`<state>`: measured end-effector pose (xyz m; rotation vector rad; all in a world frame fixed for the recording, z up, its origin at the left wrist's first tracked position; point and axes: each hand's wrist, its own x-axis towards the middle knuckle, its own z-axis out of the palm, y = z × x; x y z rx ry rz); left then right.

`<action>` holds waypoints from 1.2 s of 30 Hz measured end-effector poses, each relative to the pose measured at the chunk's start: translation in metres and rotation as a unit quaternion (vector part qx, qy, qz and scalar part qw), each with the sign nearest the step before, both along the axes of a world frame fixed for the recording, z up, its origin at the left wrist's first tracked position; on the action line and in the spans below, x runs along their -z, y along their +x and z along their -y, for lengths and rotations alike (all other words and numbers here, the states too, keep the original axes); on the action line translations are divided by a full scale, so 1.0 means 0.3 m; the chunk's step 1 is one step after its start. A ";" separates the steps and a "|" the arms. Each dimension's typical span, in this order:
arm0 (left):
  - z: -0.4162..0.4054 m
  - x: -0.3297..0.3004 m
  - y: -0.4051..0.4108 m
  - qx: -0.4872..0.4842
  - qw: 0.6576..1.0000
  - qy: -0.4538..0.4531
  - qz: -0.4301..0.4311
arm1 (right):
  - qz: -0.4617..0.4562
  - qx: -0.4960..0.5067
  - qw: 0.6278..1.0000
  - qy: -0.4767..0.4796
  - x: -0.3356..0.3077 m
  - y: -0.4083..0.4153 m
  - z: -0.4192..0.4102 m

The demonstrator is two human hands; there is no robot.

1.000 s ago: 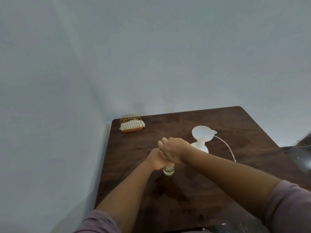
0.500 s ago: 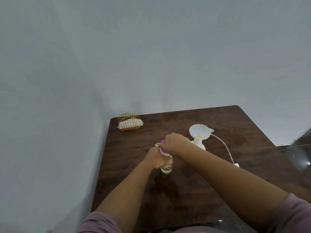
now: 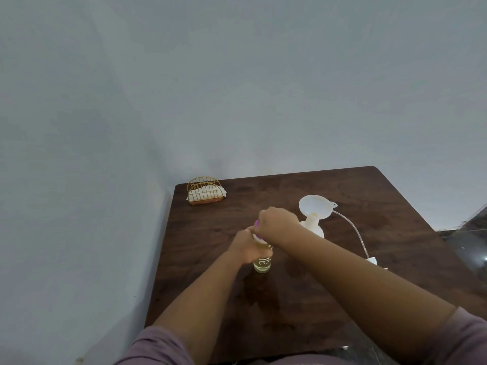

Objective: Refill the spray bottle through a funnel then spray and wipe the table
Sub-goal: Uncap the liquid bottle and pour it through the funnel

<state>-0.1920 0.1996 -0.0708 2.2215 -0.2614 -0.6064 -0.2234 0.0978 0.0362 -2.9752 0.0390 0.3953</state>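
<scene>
Near the middle of the dark wooden table (image 3: 342, 299) we hold a small clear refill bottle (image 3: 262, 263) upright, yellowish liquid showing in its lower part. Our left hand (image 3: 246, 246) wraps around the body, which we judge is to keep it from turning or tipping, while our right hand (image 3: 276, 223) is curled over the purple cap (image 3: 256, 225) on top, gripping it as if to twist it. We cannot tell whether the cap is being loosened or tightened.

Just beyond our right hand stands the white spray bottle (image 3: 315, 227) with a white funnel (image 3: 316, 204) seated in its neck, left there, we think, so that liquid can be poured straight in. A faint yellow trace shows at the funnel's throat. Its spray head seems to be off: a thin dip tube (image 3: 353, 230) curves away across the table to the right, ending in a small white piece that we cannot make out clearly.

At the far left corner a gold wire holder (image 3: 205, 191) keeps white napkins (image 3: 208, 193) upright, well apart from the bottles, probably to stay dry until wiping.
</scene>
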 end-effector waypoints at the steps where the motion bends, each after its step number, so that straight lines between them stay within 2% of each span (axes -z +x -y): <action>1: 0.002 -0.004 0.001 0.014 1.000 0.005 0.007 | -0.026 -0.042 0.999 -0.014 -0.007 0.004 0.003; 4: 0.005 -0.012 0.003 0.065 0.997 0.035 0.033 | -0.098 -0.133 0.986 -0.014 -0.051 0.024 0.019; 7: 0.004 -0.004 0.000 0.050 0.998 0.027 0.021 | -0.065 -0.123 0.989 0.054 -0.053 0.028 0.024; 10: 0.002 0.008 0.006 0.038 0.999 0.027 0.005 | 0.032 -0.015 0.999 0.000 -0.005 0.014 -0.001; 12: 0.002 0.006 0.008 0.055 0.998 0.041 0.005 | 0.036 0.026 0.999 -0.025 0.019 0.002 -0.018; 14: 0.006 -0.005 0.001 0.054 0.998 0.044 0.014 | -0.016 -0.045 0.997 -0.061 0.007 -0.002 -0.020; 16: 0.007 0.005 0.004 0.034 0.997 0.046 0.048 | -0.072 -0.131 0.987 -0.058 -0.024 0.009 -0.008; 18: 0.005 0.003 0.001 -0.009 0.999 0.021 0.038 | -0.076 -0.149 0.986 -0.009 -0.050 0.020 -0.005; 20: 0.004 -0.013 -0.007 -0.008 1.000 0.007 0.019 | -0.020 -0.114 0.993 0.018 -0.046 0.021 -0.012; 22: 0.004 -0.009 0.001 0.037 0.998 0.040 0.021 | 0.040 -0.035 0.998 0.020 -0.019 0.013 -0.021; 24: 0.001 -0.011 -0.001 0.057 0.996 0.058 0.023 | 0.036 0.036 0.998 0.040 0.001 0.007 -0.026; 25: 0.001 -0.014 -0.002 0.055 0.997 0.054 0.022 | 0.007 0.028 0.999 0.032 0.004 0.008 -0.025; 28: 0.003 -0.024 -0.006 0.064 0.996 0.039 0.042 | -0.094 -0.102 0.990 -0.025 -0.034 0.023 0.001; 30: 0.007 -0.032 -0.012 0.067 0.996 0.040 0.048 | -0.101 -0.132 0.986 0.013 -0.065 0.030 0.020; 32: 0.005 -0.017 -0.007 0.049 0.998 0.018 0.036 | -0.061 -0.113 0.990 0.054 -0.074 0.028 0.026; 36: 0.006 -0.011 -0.002 0.055 0.998 0.026 0.027 | 0.003 0.028 0.999 0.028 -0.031 0.021 -0.002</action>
